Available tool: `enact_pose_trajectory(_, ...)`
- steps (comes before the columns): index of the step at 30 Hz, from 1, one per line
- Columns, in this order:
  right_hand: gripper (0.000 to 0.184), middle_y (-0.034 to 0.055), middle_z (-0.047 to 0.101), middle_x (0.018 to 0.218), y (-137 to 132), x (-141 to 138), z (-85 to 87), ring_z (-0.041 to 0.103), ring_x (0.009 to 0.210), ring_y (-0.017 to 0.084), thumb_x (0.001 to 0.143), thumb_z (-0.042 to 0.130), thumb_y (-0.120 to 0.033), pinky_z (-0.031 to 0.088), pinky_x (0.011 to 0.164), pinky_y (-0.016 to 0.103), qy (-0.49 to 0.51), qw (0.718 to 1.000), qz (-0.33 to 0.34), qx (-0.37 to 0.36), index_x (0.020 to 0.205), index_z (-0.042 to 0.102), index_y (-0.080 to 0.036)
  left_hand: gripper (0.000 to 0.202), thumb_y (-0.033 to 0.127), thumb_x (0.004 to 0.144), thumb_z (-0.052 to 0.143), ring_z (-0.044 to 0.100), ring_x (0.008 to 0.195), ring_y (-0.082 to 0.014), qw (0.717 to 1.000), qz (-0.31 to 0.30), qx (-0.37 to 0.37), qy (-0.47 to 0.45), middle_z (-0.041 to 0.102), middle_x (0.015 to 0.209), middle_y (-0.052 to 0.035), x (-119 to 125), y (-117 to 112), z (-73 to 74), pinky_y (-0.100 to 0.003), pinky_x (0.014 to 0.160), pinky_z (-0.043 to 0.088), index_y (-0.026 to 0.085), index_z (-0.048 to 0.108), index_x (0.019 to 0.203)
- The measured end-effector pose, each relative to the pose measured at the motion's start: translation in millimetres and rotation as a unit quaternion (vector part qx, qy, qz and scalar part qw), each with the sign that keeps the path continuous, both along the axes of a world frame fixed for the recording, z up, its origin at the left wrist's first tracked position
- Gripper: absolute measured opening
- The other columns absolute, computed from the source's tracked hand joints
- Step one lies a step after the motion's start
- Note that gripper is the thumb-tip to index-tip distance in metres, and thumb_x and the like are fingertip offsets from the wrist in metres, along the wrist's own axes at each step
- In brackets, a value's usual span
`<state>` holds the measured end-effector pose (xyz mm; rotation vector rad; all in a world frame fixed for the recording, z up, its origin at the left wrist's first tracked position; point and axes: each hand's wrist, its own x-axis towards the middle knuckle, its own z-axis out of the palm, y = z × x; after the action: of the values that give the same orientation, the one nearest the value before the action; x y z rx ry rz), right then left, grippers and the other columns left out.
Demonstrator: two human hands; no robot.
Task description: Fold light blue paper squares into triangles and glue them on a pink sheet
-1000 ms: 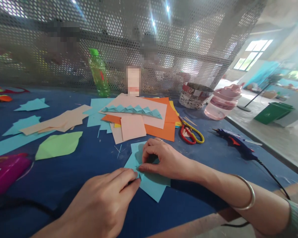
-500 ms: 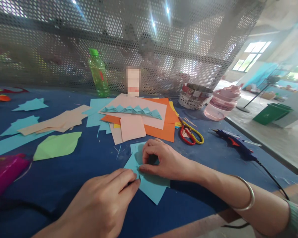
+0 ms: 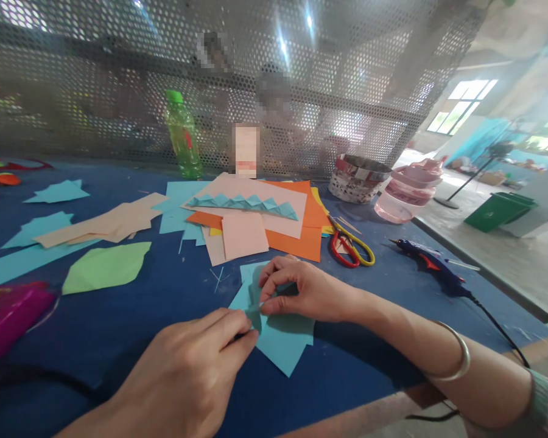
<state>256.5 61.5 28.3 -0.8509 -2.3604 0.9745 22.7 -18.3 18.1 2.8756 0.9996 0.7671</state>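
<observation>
Several blue paper sheets lie overlapping on the table in front of me, under both hands. My left hand pinches the left edge of the blue paper between thumb and forefinger. Just to its right, my right hand has thumb and forefinger tips together on a bit of the blue paper, its other fingers curled above. Beyond the hands, a folded blue zigzag paper strip rests on a pink sheet. In front of that strip lies a smaller pink square.
Red-and-yellow scissors and a dark blue glue gun with a cord lie to the right. Behind them stand a woven basket and a pink bottle. A green bottle stands by the mesh panel; a magenta tool is at left.
My right thumb and forefinger have risen slightly, with a bit of blue paper showing at their tips. My left hand stays in nearly the same place.
</observation>
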Motion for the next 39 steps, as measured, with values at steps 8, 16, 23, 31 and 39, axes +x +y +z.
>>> enact_pose_trajectory(8,0.010,0.0045,0.069,0.110,3.3,5.9,5.9,0.068,0.105,0.016,0.084,0.085,-0.024,0.052,0.097,0.031,-0.026,0.999,0.025,0.002,0.081,0.077,-0.018,0.040,0.001,0.093,0.039,0.071,0.076,-0.0170,1.000,0.002,0.005,-0.003,0.074,0.093,-0.0023,0.6,0.8,-0.5,-0.028,0.063,0.057,0.021,0.072,0.100)
enact_pose_trajectory(16,0.015,0.0049,0.066,0.106,-5.1,-3.4,-0.2,0.065,0.102,0.017,0.080,0.089,-0.025,0.051,0.092,0.032,-0.046,0.998,-0.041,0.030,0.078,0.076,-0.017,0.039,0.001,0.093,0.040,0.070,0.077,-0.0174,1.000,0.001,-0.012,0.001,0.072,0.093,-0.0019,-0.9,0.2,-0.9,-0.029,0.064,0.055,0.022,0.072,0.102)
enact_pose_trajectory(23,0.017,0.0047,0.065,0.106,-7.5,-5.1,2.9,0.063,0.105,0.018,0.077,0.091,-0.024,0.049,0.095,0.033,-0.054,0.997,-0.048,0.012,0.077,0.076,-0.017,0.041,0.001,0.094,0.039,0.070,0.080,-0.0168,1.000,0.004,-0.031,0.003,0.072,0.096,-0.0008,0.6,-0.9,1.8,-0.028,0.065,0.054,0.024,0.071,0.106)
enact_pose_trajectory(31,0.018,0.0036,0.065,0.110,-4.2,-3.0,0.8,0.063,0.104,0.018,0.074,0.093,-0.025,0.049,0.095,0.033,-0.055,0.997,-0.046,-0.008,0.079,0.077,-0.019,0.040,0.002,0.094,0.036,0.070,0.075,-0.0138,0.999,0.042,-0.029,-0.018,0.071,0.095,0.0005,-3.0,7.8,1.6,-0.027,0.061,0.049,0.024,0.070,0.092)
enact_pose_trajectory(39,0.019,0.0031,0.064,0.108,-4.6,-2.1,2.7,0.064,0.102,0.017,0.073,0.094,-0.024,0.048,0.094,0.032,-0.055,0.997,-0.046,-0.011,0.077,0.076,-0.017,0.044,0.001,0.090,0.034,0.070,0.064,-0.0154,0.997,0.061,0.047,0.011,0.073,0.086,-0.0021,-0.9,10.8,9.7,-0.029,0.052,0.050,0.020,0.074,0.083)
